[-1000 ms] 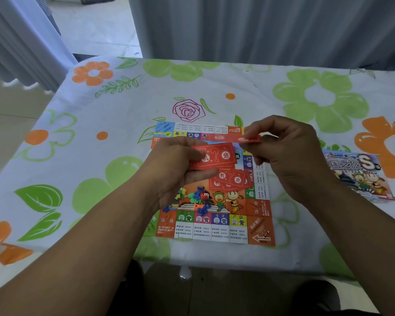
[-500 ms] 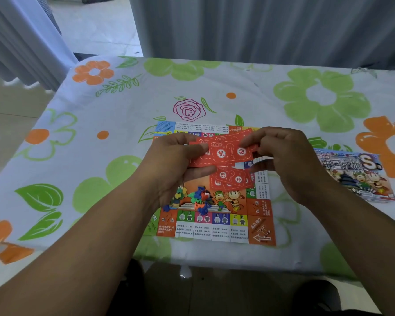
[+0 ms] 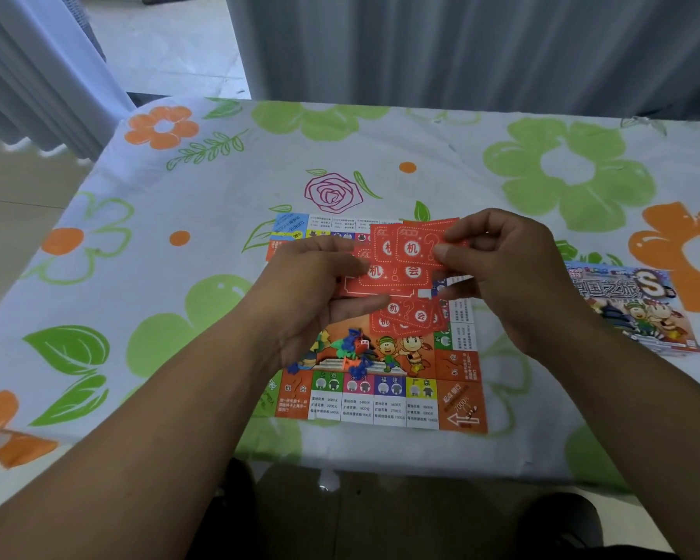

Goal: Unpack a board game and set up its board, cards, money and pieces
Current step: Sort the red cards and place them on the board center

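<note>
Red cards [image 3: 397, 272] printed with white characters are held just above the game board [image 3: 380, 398], over its 12 o'clock half. The left hand [image 3: 312, 301] grips them from the 9 o'clock side, thumb on top and fingers curled underneath. The right hand [image 3: 514, 276] pinches the topmost cards at their 3 o'clock edge between thumb and forefinger. A loose pile [image 3: 409, 317] of the same cards lies near the board's centre. At 7 o'clock of it sits a heap of small plastic pieces [image 3: 352, 349], mostly blue. The board lies flat on a flowered tablecloth [image 3: 178, 196]. The game box [image 3: 639, 309] rests on the cloth at the board's 3 o'clock, well apart.
</note>
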A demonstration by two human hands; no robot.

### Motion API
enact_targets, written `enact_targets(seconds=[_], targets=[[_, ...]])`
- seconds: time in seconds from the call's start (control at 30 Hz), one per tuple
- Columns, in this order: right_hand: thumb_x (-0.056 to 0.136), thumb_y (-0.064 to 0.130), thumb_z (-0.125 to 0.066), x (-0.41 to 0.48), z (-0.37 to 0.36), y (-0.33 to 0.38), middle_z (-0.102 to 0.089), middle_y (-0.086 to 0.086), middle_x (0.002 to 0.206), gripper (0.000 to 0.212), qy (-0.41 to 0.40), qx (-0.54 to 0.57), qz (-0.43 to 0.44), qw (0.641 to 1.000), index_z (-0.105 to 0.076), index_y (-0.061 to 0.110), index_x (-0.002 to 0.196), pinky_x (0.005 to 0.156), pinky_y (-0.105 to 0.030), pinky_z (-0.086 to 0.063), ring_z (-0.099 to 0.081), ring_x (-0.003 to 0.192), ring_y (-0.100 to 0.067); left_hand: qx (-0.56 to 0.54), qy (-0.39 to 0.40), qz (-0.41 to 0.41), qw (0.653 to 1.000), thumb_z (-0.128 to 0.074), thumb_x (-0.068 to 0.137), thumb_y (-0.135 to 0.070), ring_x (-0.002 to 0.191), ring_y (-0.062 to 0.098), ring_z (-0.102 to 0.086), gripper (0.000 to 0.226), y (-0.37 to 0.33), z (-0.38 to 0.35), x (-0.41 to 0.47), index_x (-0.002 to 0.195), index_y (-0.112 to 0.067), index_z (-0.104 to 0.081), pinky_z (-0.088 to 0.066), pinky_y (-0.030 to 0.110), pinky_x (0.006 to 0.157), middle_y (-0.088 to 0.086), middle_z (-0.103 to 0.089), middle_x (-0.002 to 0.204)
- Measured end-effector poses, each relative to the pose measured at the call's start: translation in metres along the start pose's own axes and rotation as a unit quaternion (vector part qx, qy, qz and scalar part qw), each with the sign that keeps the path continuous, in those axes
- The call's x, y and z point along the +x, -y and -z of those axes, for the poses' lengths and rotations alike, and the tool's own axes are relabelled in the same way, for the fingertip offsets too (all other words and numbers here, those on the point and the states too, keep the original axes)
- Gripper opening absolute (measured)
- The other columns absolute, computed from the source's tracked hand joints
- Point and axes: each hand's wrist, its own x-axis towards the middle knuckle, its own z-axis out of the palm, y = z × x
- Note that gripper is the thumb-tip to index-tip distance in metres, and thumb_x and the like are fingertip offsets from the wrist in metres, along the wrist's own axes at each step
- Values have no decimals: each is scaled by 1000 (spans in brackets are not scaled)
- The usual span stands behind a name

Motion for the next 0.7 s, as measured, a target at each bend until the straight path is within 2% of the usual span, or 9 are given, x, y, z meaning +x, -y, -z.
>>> enact_targets(seconds=[0.13, 0.37, 0.5, 0.7], targets=[[89, -3, -68, 0, 1, 4, -72, -17, 86, 17, -19, 30, -4, 999, -57, 9, 95, 52, -33, -58, -71, 65, -24, -5, -4, 0, 1000, -54, 94, 7, 85, 29, -75, 17, 0, 1, 1, 109, 6, -61, -61, 30, 60, 20, -74, 102], [92, 0, -67, 2, 2, 4, -72, -15, 93, 40, -37, 54, -2, 998, -49, 11, 126, 54, -30, -56, -71, 65, -22, 8, -20, -6, 1000, -60, 94, -2, 76, 23, -75, 6, 1, 1, 2, 96, 3, -61, -60, 27, 57, 16, -73, 91], [92, -1, -66, 4, 1, 1, -73, -14, 97, 27, -37, 62, -12, 997, -57, 4, 117, 54, -27, -56, -71, 65, -19, 11, -21, -10, 1000, -62, 94, -6, 73, 22, -75, 10, 2, 2, 2, 96, 4, -62, -61, 28, 59, 14, -73, 87], [92, -1, -65, 4, 0, 1, -67, -13, 92, 18, -6, 97, -75, 992, -57, 6, 106, 56, -29, -58, -69, 62, -18, 23, -22, -13, 999, -63, 94, -8, 73, 21, -74, 11, 3, 3, 4, 95, 3, -63, -62, 28, 61, 13, -73, 85]])
